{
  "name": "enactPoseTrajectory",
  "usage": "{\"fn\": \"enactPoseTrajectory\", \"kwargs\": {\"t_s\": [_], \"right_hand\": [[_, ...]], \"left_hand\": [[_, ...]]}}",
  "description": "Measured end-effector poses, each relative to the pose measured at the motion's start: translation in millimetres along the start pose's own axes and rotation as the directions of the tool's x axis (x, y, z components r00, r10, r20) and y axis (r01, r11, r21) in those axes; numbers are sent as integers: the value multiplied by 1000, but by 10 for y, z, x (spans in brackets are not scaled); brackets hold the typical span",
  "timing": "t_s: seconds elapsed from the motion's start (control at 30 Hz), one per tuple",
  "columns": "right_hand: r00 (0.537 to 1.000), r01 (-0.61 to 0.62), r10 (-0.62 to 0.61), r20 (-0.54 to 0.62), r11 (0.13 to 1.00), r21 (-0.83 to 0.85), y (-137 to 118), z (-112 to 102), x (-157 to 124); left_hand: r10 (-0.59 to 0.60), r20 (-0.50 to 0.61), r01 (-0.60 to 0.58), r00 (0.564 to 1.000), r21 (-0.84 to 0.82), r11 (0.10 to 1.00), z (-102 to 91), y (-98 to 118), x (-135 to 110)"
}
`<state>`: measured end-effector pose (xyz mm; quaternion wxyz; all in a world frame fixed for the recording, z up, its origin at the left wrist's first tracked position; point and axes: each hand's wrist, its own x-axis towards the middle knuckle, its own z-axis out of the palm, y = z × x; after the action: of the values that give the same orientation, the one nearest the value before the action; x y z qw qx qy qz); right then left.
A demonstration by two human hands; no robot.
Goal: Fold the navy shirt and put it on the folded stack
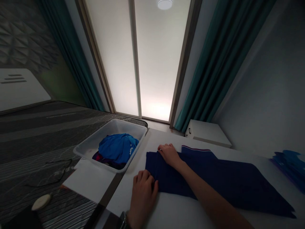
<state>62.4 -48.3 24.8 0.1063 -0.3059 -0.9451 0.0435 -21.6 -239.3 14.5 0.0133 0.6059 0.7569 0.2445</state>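
A dark navy garment was spread over the white table, from the lower middle of the frame to the lower right corner. Its narrow left end was attended by both hands. The fingers of the right hand were bent over the upper edge, close together, but whether cloth was pinched beneath them could not be told. The fingers of the left hand were loosely curled at the lower left edge, with the thumb against the fabric; no firm hold could be made out. If one edge were pulled harder than the other, the end would probably be skewed and creases set in the cloth. The right forearm was laid across the garment, so any sweep of it could drag the wide part at lower right out of line. The trimmed piece at the upper edge was left jutting out, and might be rumpled if caught by the wrist. Should the left elbow be swung outward, the plastic tub at centre left, with bright blue clothing in it, could be knocked.
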Motion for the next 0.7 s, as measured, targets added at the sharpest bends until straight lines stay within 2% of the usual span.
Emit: {"fn": "enactPoseTrajectory", "kwargs": {"t_s": [0.23, 0.33, 0.43, 0.53, 0.7], "right_hand": [[1000, 13, -13, 12, 1000, 5, 34, 35, 45], [1000, -16, 17, -17, 998, 57, 158, -61, 22], [996, -51, 59, -60, 990, 134, 396, -244, -78], [990, -97, 113, -88, 981, 171, 719, -392, -311], [973, -204, 212, -94, 975, 83, 1265, -358, -888]], "left_hand": [[-6, -6, 7, 1000, 40, 999, -33, 17, 7], [7, -5, -7, 1000, 6, 1000, -15, -14, 9], [39, 3, -39, 999, -11, 999, -10, -89, 24], [52, 11, -52, 999, 2, 999, -28, -185, 57], [53, 19, -54, 998, 20, 998, -42, -311, 110]]}}
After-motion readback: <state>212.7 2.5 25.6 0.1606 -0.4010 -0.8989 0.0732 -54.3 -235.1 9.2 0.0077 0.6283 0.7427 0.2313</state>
